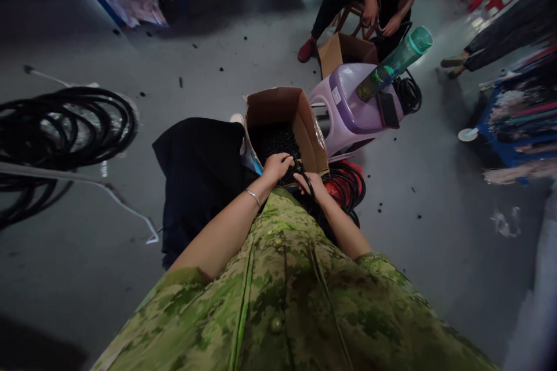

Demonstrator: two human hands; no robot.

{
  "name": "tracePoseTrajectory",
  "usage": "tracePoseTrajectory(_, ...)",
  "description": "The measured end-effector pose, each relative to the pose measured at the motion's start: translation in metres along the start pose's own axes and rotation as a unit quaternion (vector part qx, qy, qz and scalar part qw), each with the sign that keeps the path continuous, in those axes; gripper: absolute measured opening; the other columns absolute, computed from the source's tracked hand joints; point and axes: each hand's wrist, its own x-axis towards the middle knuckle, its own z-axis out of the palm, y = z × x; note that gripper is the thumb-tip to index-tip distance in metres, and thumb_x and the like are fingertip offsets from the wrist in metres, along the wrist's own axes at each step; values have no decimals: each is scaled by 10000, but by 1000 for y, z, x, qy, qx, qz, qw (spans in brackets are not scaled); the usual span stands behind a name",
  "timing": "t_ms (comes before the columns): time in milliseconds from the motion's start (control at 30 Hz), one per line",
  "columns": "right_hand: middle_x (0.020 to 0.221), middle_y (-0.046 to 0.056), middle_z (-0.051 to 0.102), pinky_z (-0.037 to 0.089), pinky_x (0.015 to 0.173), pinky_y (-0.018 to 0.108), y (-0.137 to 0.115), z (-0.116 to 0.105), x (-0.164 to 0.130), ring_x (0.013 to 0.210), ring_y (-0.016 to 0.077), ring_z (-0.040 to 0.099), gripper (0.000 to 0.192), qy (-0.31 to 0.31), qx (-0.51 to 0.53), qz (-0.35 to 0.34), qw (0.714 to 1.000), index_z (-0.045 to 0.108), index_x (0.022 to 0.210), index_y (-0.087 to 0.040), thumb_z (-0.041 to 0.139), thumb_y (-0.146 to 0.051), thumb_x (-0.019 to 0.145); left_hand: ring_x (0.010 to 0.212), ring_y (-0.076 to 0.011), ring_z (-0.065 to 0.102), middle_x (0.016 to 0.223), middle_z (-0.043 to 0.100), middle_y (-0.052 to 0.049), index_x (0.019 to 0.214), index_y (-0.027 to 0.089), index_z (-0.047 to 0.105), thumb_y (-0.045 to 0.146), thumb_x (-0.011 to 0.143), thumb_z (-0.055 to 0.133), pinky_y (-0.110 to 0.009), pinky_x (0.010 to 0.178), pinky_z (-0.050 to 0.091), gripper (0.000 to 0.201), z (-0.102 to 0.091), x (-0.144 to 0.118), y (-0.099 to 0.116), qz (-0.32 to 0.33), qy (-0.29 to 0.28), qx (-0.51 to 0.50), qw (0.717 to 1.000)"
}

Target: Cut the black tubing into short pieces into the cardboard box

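Observation:
Over the near edge of an open cardboard box [311, 142] my two hands work close together. My left hand [277, 167] has its fingers closed in a pinch; what sits in them is too small and dark to make out. Beside it, my right hand [312, 183] is closed around a black cable or hose [308, 181], which bends past the fingers toward the wrist. Many small black pieces [278, 140] lie in the bottom of the box. A coil of similar black tubing [350, 182] rests on something red just right of my right forearm.
A lilac plastic stool [343, 90] carries a green bottle [402, 58] and a dark phone [388, 109]. Large black coils [87, 122] hang at left near a white metal rod [130, 208]. A seated person [369, 8] works beyond another box [331, 55]. Small black bits dot the floor.

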Motion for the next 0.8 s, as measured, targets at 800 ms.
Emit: tracePoseTrajectory(800, 451, -24, 495, 382, 459, 216, 4, 5, -16, 409, 115, 520, 601, 56, -26, 1, 998, 487, 546, -203, 554, -754, 775, 578, -124, 532, 591, 607, 14, 703, 173, 620, 282, 811, 606, -234, 594, 407, 154, 1, -6, 9, -93, 20, -161, 982)
